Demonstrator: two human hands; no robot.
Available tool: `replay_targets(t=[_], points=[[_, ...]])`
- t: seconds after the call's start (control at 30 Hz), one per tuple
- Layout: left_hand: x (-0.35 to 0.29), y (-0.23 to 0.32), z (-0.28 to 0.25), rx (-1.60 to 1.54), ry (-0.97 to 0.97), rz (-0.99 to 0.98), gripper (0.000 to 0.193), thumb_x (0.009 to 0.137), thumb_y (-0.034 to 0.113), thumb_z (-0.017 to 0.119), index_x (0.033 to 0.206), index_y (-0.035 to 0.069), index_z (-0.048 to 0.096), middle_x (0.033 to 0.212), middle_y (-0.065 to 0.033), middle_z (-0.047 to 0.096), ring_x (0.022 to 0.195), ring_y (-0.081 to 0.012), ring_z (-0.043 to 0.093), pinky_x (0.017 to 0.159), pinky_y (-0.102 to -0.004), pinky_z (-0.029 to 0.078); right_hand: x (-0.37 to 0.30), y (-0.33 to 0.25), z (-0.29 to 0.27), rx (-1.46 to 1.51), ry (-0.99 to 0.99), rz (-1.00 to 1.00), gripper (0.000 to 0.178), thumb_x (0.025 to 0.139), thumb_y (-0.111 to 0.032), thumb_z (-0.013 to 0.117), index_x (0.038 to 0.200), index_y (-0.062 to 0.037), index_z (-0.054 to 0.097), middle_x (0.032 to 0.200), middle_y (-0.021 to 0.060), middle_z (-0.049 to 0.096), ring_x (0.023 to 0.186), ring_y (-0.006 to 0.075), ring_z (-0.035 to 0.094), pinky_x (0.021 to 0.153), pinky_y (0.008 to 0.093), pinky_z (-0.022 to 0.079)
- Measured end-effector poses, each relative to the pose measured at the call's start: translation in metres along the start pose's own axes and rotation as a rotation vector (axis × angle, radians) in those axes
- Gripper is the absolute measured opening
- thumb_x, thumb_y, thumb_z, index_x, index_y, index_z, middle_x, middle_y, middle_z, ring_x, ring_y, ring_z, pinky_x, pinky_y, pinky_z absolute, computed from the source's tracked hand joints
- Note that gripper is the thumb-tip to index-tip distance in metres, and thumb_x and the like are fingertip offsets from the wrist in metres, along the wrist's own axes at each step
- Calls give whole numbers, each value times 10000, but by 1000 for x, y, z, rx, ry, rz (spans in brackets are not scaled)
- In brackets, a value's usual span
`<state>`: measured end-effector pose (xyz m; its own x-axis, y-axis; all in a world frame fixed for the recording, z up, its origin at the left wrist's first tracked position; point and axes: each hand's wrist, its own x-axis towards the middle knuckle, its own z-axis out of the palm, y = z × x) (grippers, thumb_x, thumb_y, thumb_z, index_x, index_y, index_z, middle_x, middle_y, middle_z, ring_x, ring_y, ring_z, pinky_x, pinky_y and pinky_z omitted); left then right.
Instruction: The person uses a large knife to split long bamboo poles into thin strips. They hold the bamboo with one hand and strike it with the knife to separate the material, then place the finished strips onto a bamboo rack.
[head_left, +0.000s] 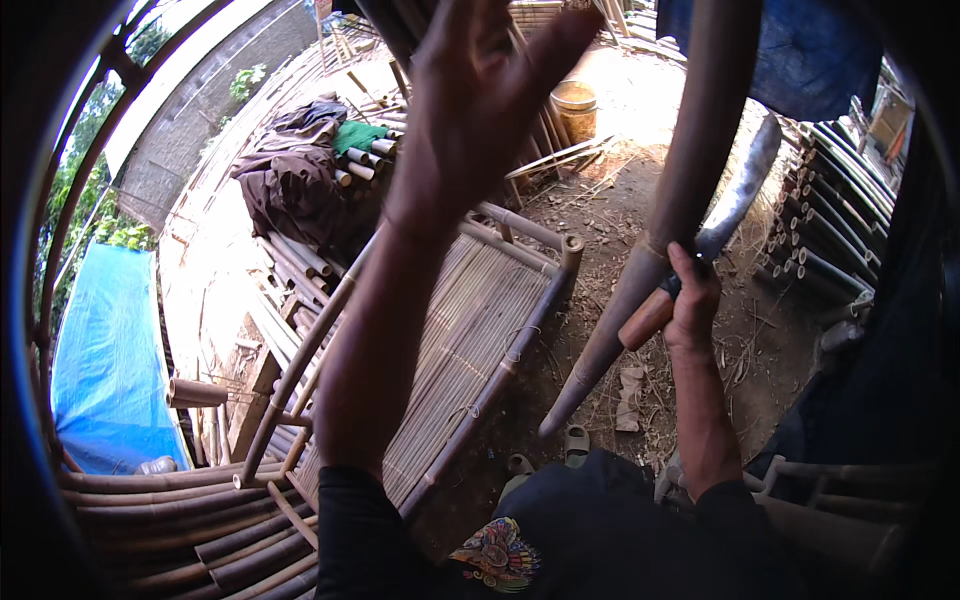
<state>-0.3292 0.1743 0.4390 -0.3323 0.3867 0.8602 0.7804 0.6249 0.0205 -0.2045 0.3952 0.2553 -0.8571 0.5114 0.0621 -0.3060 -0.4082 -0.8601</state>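
The right hand (692, 305) gripping a big knife (742, 190) by a bamboo pole (695, 130)

The big knife is pointing up and away, its blade showing just right of the bamboo pole and its wooden handle (645, 320) crossing in front. The right hand's grip is wrapping that handle, the thumb lying along the pole's edge; whether it is touching the pole, I cannot tell. The bamboo pole is slanting from the top edge down toward the person's sandals (577, 445). The left hand (465, 130) is hanging raised and blurred, its grip spreading, thumb well apart from the fingers.

Below the left hand, a slatted bamboo frame (470, 330) is standing on the littered ground (740, 370). Farther out, a yellowish bucket (575, 115) is standing ahead, cut bamboo (825, 235) is lying stacked at right, brown cloth (285, 180) is covering another stack, and a blue sheet (110, 360) is spreading at far left.
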Motion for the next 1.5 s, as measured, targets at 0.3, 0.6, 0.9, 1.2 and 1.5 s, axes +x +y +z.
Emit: replay_targets(t=[0.3,0.6,0.9,1.2,1.5], points=[[126,-15,9,-286,44,-202,590,873,486,607,1160,-24,532,990,-121,583,923,-207,540,825,-352,442,-41,-11,37,-230,-209,-159,271,843,-197,700,1026,-16,616,852,9,617,785,88,565,723,257,456],[58,86,-75,-1041,558,-163,559,919,491,537,1103,-34,597,908,-83,588,860,-144,515,766,-305,432,-87,3,-4,-689,152,-557,595,855,-276,701,1328,-13,454,981,46,551,767,98,558,673,254,484],[-53,20,-13,-1250,202,-236,670,889,573,546,1163,-39,523,1020,-106,583,949,-163,533,842,-319,430,-312,13,-20,-612,338,285,522,883,-116,596,1350,-35,376,773,21,535,559,96,557,449,257,461],[-67,85,-105,-1465,-187,35,543,856,17,655,1327,-24,387,1114,-105,577,1055,-177,575,913,-306,474,-385,-47,10,-461,151,45,484,956,-197,551,1377,-50,360,892,8,544,610,67,543,497,222,465],[-168,182,-165,-1327,-426,-88,281,783,-90,681,1046,-6,626,998,-70,638,930,-131,609,856,-277,483,-447,-121,10,-690,-46,-237,378,955,-175,538,1264,25,448,834,102,591,699,169,611,635,314,496]])
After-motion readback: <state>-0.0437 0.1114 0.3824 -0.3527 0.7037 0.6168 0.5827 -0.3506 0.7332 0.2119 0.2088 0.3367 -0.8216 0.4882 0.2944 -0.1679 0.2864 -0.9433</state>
